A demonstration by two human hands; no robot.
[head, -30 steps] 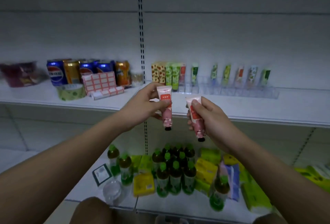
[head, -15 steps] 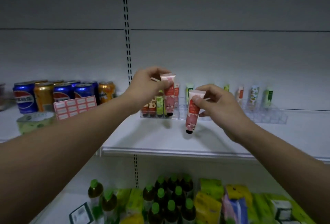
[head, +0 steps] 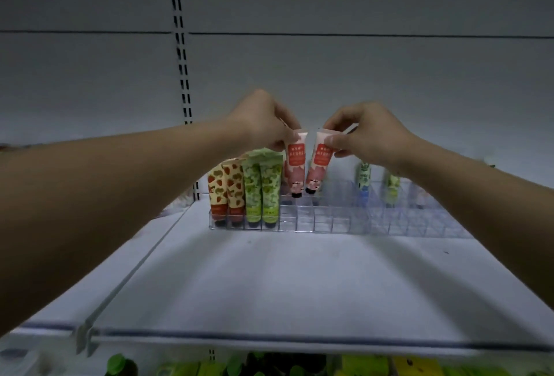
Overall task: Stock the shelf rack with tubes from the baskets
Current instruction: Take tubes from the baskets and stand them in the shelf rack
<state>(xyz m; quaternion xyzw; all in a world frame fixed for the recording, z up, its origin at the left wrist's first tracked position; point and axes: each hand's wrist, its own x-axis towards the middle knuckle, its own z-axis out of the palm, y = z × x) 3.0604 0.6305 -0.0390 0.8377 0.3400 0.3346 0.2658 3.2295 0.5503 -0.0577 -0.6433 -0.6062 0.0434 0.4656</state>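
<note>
Head view: a person stands at a white shelf (head: 299,279) and reaches forward with both bare arms. The left hand (head: 263,124) pinches the flat crimped top of a pink tube (head: 295,166) between thumb and fingertips; the right hand (head: 371,133) pinches a second pink tube (head: 319,167) the same way. Both tubes hang cap-down, side by side and almost touching, the right one tilted slightly. Their dark caps sit just at the rim of a clear rack (head: 344,220) of small square compartments, which stands toward the back edge of the shelf. Whether either cap has entered a compartment cannot be told.

The tubes look light, soft-bodied and a little slick, so the stiff crimped end is probably the safest place to hold; squeezing the middle would likely dent them.

At the rack's left end stand two strawberry-print tubes (head: 226,193), with two green tubes (head: 262,193) just beside them and close to the left hand's tube. Those green tubes may crowd the left hand on the way down. Toward the rack's back right, two more tubes (head: 363,181) stand partly hidden behind the right wrist. Along the bottom edge, blurred green and yellow goods (head: 353,365) show on a lower shelf. No basket is in view.
</note>
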